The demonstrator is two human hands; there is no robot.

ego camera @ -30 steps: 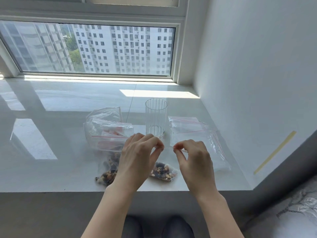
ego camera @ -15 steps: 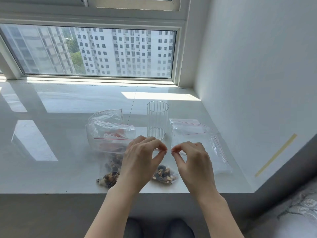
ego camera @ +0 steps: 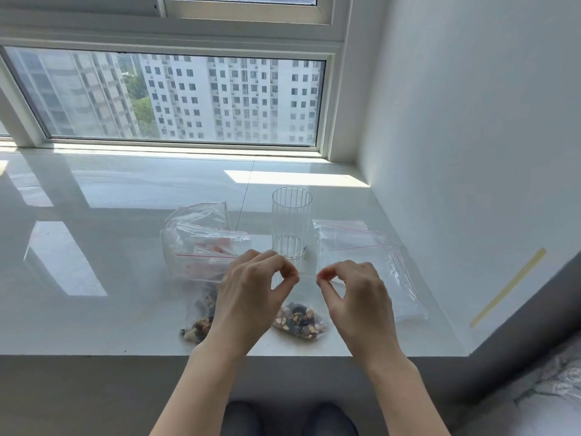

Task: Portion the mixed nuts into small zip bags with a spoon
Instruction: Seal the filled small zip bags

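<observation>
Small zip bag (ego camera: 300, 320), nut-filled and clear, top edge pinched between both hands (ego camera: 306, 278).

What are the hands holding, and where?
Left hand and right hand pinch the top edge of a small zip bag of nuts, one at each end.

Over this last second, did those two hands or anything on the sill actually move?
Barely. Both hands keep pinching the top edge of the small zip bag of nuts; the left hand and right hand have drawn slightly apart along it. Neither grip let go. The ribbed glass, the bag pile and the empty bags stayed put.
</observation>
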